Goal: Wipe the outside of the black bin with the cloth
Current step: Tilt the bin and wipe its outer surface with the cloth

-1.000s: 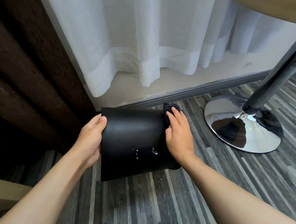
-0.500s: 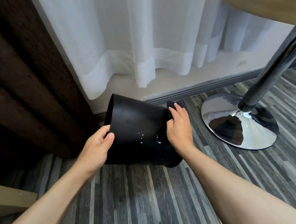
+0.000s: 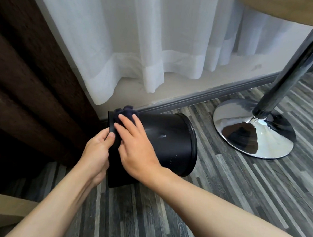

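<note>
The black bin (image 3: 165,137) lies tipped on its side over the grey plank floor, its base pointing right and its open rim to the left. My left hand (image 3: 96,151) grips that rim, thumb on the outside. My right hand (image 3: 136,146) presses a dark blue cloth (image 3: 124,113) flat against the upper side wall near the rim; the cloth bunches out beyond my fingertips. A few pale specks and a smear show on the bin's side.
A chrome table base (image 3: 251,130) and its dark pole (image 3: 289,67) stand just right of the bin. White sheer curtains (image 3: 156,45) and a grey skirting board (image 3: 207,95) run behind. A dark brown curtain (image 3: 27,75) hangs on the left.
The bin has tipped further, its base swinging right. My right hand slid the cloth from the base end across to the rim end. My left hand shifted its hold on the rim.
</note>
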